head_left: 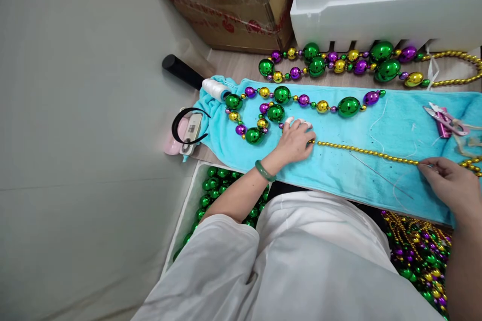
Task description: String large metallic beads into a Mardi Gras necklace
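While the right hand pinches a strand of small gold beads at the frame's right, the left hand meeting the strand near centre, grip impossible to tell, a multicoloured bead string looped left of centre on a blue towel
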{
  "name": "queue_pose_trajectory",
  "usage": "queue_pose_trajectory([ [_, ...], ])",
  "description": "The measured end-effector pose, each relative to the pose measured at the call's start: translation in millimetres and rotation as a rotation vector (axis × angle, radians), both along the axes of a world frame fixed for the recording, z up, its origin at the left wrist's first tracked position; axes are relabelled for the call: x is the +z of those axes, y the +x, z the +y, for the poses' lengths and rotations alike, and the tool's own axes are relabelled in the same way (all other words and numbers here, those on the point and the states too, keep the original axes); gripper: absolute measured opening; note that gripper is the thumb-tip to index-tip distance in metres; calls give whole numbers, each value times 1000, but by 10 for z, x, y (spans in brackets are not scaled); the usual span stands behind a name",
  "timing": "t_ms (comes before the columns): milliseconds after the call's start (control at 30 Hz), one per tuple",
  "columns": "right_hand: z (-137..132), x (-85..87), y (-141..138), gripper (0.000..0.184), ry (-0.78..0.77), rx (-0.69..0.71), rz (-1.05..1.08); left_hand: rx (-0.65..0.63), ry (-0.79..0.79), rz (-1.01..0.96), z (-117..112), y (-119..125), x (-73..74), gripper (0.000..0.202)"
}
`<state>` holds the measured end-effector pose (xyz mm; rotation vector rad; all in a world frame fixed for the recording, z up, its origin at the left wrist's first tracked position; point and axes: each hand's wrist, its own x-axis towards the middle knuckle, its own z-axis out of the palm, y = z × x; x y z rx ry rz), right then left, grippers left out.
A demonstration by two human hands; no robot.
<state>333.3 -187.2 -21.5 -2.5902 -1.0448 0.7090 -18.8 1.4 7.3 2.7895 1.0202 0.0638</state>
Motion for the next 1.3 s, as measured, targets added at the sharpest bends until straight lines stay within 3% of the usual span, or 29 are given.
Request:
queue_pose_trajectory([
  [167, 7, 9, -25, 38, 19, 12, -10, -41, -10, -23, -42, 127, 10, 27],
  [267, 1, 5, -35, 36, 23, 24, 1, -61, -10, -33, -54, 185, -8, 21],
  [600, 11, 40, -43, 35, 26, 33, 5, -30, 8, -20, -39, 164, -15, 18],
  [900, 4, 22, -44, 33, 26, 43, 1, -94, -65, -65, -113, 392, -48, 22],
  [1300, 3, -1, -40, 34, 51, 52, 1, -49, -37, -51, -80, 316, -65, 20],
])
